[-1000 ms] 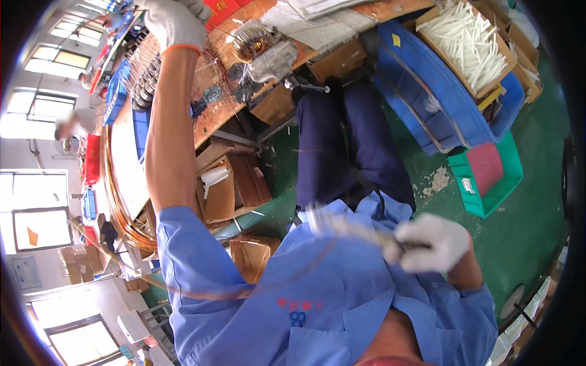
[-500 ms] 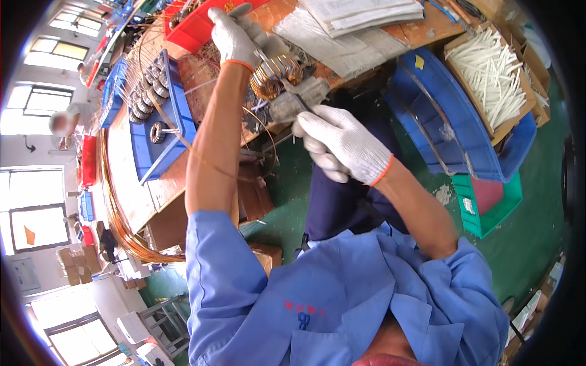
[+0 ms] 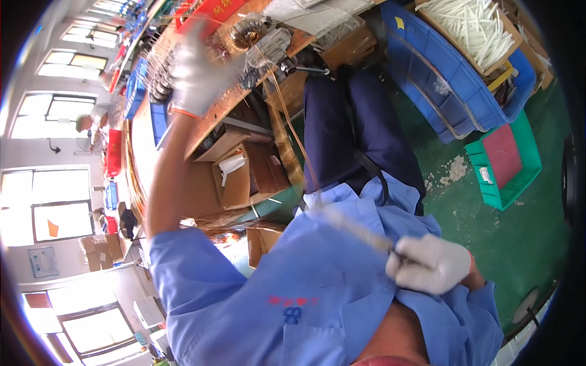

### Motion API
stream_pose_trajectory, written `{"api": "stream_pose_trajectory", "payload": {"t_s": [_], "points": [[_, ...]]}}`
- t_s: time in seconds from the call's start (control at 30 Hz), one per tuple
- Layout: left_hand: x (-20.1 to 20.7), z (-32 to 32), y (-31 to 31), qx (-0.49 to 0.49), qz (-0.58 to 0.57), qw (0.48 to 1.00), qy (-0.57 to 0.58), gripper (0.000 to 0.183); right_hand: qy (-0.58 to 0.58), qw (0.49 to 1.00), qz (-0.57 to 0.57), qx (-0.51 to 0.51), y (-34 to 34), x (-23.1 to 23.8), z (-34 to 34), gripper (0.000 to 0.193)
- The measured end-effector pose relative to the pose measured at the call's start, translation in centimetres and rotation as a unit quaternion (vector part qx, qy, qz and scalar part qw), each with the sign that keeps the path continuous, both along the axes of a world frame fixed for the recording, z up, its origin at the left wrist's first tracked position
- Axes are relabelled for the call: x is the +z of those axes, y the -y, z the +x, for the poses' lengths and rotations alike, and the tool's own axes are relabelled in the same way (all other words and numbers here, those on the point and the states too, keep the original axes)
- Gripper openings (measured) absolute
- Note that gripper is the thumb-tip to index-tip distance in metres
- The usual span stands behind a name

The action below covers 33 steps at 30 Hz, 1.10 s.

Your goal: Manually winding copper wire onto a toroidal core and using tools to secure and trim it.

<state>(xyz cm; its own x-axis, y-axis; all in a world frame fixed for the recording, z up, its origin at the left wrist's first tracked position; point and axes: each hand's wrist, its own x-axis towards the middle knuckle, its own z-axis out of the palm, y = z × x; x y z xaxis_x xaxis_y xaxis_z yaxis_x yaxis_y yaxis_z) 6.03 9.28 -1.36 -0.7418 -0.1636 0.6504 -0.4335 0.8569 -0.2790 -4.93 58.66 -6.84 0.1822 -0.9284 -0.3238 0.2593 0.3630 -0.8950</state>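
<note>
Where the coil (image 3: 245,33) sits: while both gloves are away from it, it rests on the bench (image 3: 210,116), near the edge, just beside a grey block (image 3: 268,49).
Left hand (image 3: 195,73): out to the left of the coil and a touch nearer the body, gloved, over the bench and badly blurred; whether those fingers hold anything, I cannot tell!
Right hand (image 3: 427,263): well to the coil's right and far nearer the body, the white glove clenched firmly round a tool's handle.
Tool (image 3: 360,235): pointing from that fist back toward the coil's side, across the shirt (image 3: 293,268), its far end a pale blur.
Wire (image 3: 292,128): stretching from beside the coil down to that blurred tip; whether it is caught there, I cannot tell.
Red box (image 3: 217,13): just left of the coil and farther from the body.
Small coils (image 3: 162,82): lined up left of the coil, past the left hand.
Blue tub (image 3: 421,73): well right of the coil, white tubes (image 3: 470,30) heaped above it.
Green crate (image 3: 491,196): farther right of the coil, on the floor (image 3: 452,229).
</note>
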Motion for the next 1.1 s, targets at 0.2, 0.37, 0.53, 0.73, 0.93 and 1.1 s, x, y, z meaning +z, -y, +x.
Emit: {"api": "stream_pose_trajectory", "payload": {"t_s": [0.2,0.37,0.53,0.73,0.93,1.1], "points": [[4.1,-7.2,-2.7,-0.202,0.603,0.696,-0.332,0.060,-0.058,0.921,-0.343,0.173,4.1,0.4,-1.8,0.037],[3.0,-10.9,8.3,-0.169,0.702,0.574,-0.385,0.067,0.073,0.994,-0.052,-0.064,19.6,0.2,-1.8,0.029],[-3.3,-12.8,12.6,-0.136,0.773,0.428,-0.447,0.077,0.289,0.934,-0.034,-0.206,32.8,-1.7,-0.9,0.031],[-1.4,-10.0,14.1,-0.081,0.822,0.452,-0.338,0.050,0.137,0.976,-0.017,-0.169,26.1,-1.6,-2.2,0.024],[3.0,-0.6,11.2,0.038,0.647,0.689,-0.324,0.055,0.115,0.987,-0.024,-0.112,12.3,-0.9,-0.5,0.020],[-2.4,-2.3,-5.2,-0.099,0.056,0.991,-0.065,0.077,-0.087,0.991,-0.080,0.068,1.0,0.9,-0.9,0.013]]}}
